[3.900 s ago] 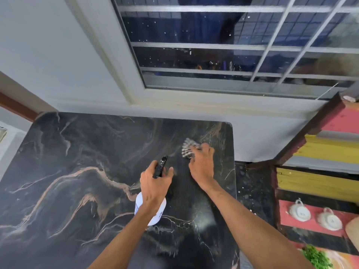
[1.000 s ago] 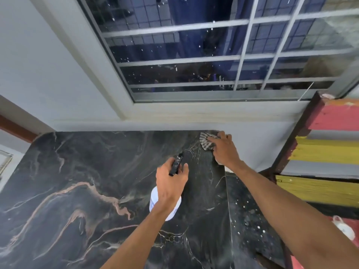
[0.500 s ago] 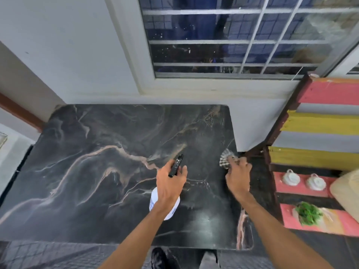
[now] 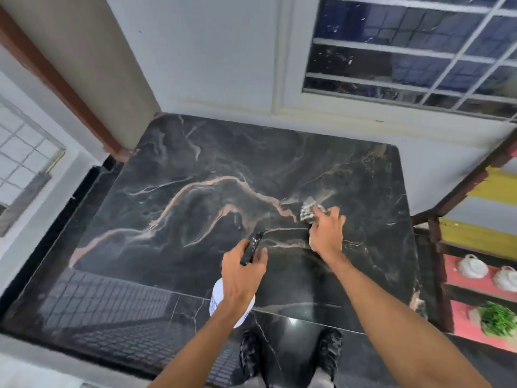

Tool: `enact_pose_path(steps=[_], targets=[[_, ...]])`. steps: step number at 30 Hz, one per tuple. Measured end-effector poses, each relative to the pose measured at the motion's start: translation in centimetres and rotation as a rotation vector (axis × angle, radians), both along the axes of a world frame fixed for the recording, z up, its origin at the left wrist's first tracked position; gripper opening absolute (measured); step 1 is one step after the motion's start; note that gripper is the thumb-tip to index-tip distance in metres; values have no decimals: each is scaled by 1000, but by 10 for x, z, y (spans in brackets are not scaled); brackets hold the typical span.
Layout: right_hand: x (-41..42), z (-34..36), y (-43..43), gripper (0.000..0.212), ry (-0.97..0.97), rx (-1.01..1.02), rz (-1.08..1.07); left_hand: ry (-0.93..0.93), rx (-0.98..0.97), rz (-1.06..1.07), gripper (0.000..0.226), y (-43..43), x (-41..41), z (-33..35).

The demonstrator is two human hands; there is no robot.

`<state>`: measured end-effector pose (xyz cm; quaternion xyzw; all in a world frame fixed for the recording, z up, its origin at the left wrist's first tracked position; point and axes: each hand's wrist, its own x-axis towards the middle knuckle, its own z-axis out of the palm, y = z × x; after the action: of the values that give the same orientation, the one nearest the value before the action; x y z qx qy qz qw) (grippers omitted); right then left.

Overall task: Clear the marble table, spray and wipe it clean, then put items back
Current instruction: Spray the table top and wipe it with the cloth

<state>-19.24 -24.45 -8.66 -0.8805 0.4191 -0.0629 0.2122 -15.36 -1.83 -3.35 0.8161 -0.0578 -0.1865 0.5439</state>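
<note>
Seen from above, a dark marble table (image 4: 195, 197) with pale pink veins fills the middle of the frame, pushed against a white wall below a barred window (image 4: 414, 49) at upper right. The right hand (image 4: 326, 231), right of centre, presses a checked cloth (image 4: 307, 210) flat on the marble; the cloth pokes out beyond the fingertips, toward the upper left of the hand, with the fingers spread over it. Just below and left, the left hand (image 4: 242, 271) is clenched around the neck of a white spray bottle (image 4: 219, 302), its black nozzle (image 4: 251, 247) sticking up between the fingers. The bottle carries bluish print, too blurred to read. At the right edge, a painted shelf (image 4: 475, 287) holds white cups (image 4: 472, 266) and something green, possibly herbs (image 4: 498, 317).
</note>
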Motion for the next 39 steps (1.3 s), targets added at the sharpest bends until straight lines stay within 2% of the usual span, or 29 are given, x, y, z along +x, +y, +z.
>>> enact_pose_path(steps=[2,3,6,8,9,12,16,20,21,24,25,28,32,36,37,39], targets=[[31,1,6,45,-1,30,-117,-42,23,29,32,14,8,-2],[42,0,22,47,4,14,-40,-51,22,46,32,21,10,-3],[52,0,101,60,-27,2,411,-80,1,96,33,40,11,-1],[38,-1,146,55,-28,4,576,-87,1,114,31,50,6,2],[27,-2,160,51,-16,14,592,-84,-3,117,29,55,3,3],[-18,-1,168,56,-5,31,443,-99,9,126,30,65,-14,5],[-117,-3,150,57,25,-52,527,-87,40,77,35,54,-51,2],[-197,-3,95,49,26,-11,23,-57,24,5,33,24,-102,-2],[-209,-1,92,49,54,-30,16,-51,19,-17,33,17,-113,-3],[-259,0,74,54,79,-53,209,-42,8,-107,34,-17,-157,0],[-273,0,62,57,76,-31,186,-40,11,-128,35,-27,-169,1],[-303,1,22,57,41,46,-96,-30,6,-157,33,-57,-200,6],[-313,3,-15,52,9,97,-89,27,-19,-149,22,-93,-231,16],[-312,17,-56,50,-111,264,-244,-3,-27,-170,13,-128,-249,29],[-315,21,-64,51,-123,277,-236,-9,-39,-172,14,-137,-252,32],[-327,30,-85,51,-156,266,-193,-4,-73,-164,30,-161,-261,42]])
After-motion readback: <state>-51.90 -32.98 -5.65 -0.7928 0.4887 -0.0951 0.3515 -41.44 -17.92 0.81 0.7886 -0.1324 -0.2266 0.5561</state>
